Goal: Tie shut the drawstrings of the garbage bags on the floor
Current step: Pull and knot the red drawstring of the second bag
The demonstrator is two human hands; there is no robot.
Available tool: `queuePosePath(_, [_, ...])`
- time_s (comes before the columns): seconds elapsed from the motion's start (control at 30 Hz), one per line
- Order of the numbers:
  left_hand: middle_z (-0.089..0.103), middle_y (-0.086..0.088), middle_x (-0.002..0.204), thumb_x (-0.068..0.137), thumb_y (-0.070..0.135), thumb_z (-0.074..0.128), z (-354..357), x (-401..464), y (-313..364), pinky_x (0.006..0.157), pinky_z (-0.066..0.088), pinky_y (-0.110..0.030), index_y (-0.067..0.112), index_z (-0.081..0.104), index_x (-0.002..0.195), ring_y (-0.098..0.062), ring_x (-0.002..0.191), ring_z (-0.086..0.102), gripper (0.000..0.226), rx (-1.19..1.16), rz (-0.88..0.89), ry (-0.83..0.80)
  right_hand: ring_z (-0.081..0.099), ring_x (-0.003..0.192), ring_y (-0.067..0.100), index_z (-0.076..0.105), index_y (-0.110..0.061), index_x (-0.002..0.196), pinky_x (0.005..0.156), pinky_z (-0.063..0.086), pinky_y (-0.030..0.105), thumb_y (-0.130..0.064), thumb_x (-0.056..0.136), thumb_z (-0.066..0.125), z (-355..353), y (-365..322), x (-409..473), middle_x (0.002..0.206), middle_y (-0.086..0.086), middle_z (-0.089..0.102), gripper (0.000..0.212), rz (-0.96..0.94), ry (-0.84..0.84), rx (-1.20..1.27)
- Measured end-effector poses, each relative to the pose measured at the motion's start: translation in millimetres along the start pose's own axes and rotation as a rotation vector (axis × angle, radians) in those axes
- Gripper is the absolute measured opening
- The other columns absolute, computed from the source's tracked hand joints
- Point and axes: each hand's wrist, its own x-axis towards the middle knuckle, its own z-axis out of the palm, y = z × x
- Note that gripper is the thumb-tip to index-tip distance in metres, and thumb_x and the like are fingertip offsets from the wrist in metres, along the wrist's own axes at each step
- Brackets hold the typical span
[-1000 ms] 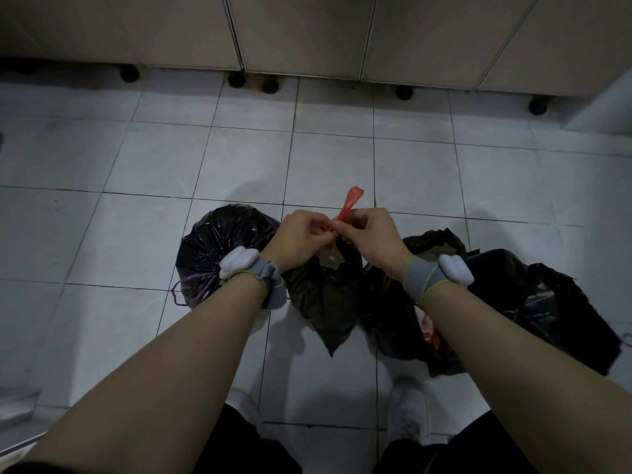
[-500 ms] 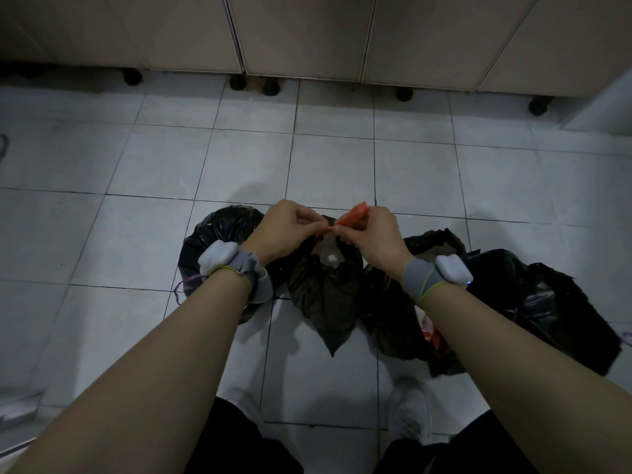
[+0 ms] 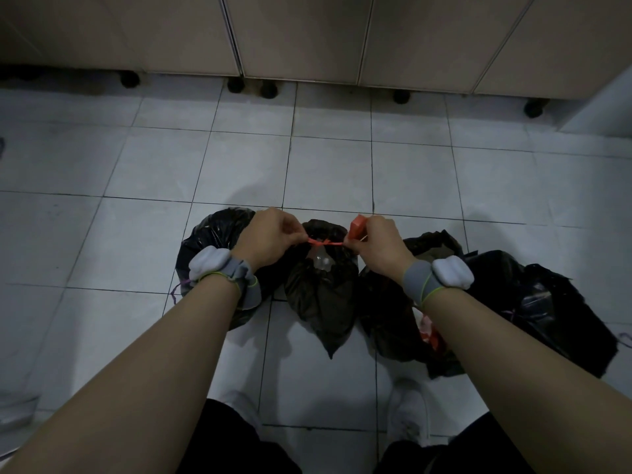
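Both grips are closed on the orange drawstring: the left hand pinches one end, the right hand pinches the other, a loop of it sticking up above the right fingers. The string runs taut between them over the gathered mouth of the middle garbage bag, which sits on the tiled floor. Just left of that bag is another black bag; just right of it lie two more. Beyond the bags stand beige cabinets.
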Motion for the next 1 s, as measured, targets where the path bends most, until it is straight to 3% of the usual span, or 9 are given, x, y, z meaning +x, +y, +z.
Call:
queuePosePath(0.33, [0.079, -0.002, 0.088, 0.088, 0.026, 0.077, 6.7, -4.7, -15.2, 0.088, 0.061, -0.038, 0.016, 0.082, 0.087, -0.019, 0.089, 0.075, 0.011, 0.108, -0.122, -0.046, 0.065, 0.098, 0.038, 0.064, 0.003, 0.096, 0.076, 0.047, 0.034, -0.017, 0.088, 0.073, -0.7, 14.3, -2.8, 0.099, 0.021, 0.065, 0.023, 0.083, -0.102, -0.187])
queuePosePath(0.5, [0.076, -0.003, 0.084, 0.085, 0.022, 0.075, 12.0, -6.4, -15.8, 0.084, 0.060, -0.037, 0.018, 0.076, 0.074, -0.024, 0.088, 0.074, 0.012, 0.164, -0.194, -0.091, 0.065, 0.102, 0.038, 0.063, 0.002, 0.104, 0.078, 0.047, 0.032, -0.018, 0.089, 0.073, 2.3, 20.2, -2.0, 0.111, 0.023, 0.065, 0.027, 0.130, -0.137, -0.234])
queuePosePath(0.63, [0.078, -0.007, 0.092, 0.084, 0.023, 0.077, 14.3, -5.9, -16.3, 0.089, 0.061, -0.042, 0.014, 0.082, 0.086, -0.025, 0.091, 0.074, 0.010, 0.213, -0.227, -0.098, 0.062, 0.109, 0.040, 0.062, 0.004, 0.109, 0.087, 0.050, 0.037, -0.016, 0.092, 0.067, 4.5, 22.4, -2.4, 0.117, 0.025, 0.064, 0.027, 0.132, -0.146, -0.283])
queuePosePath(1.0, [0.078, -0.009, 0.093, 0.085, 0.028, 0.082, 21.6, -3.1, -21.3, 0.074, 0.056, -0.034, 0.011, 0.083, 0.095, -0.026, 0.089, 0.073, 0.019, 0.310, -0.265, -0.105, 0.064, 0.112, 0.038, 0.061, 0.002, 0.115, 0.091, 0.052, 0.035, -0.016, 0.091, 0.069, 10.6, 32.3, 0.6, 0.122, 0.023, 0.062, 0.031, 0.179, -0.230, -0.325])
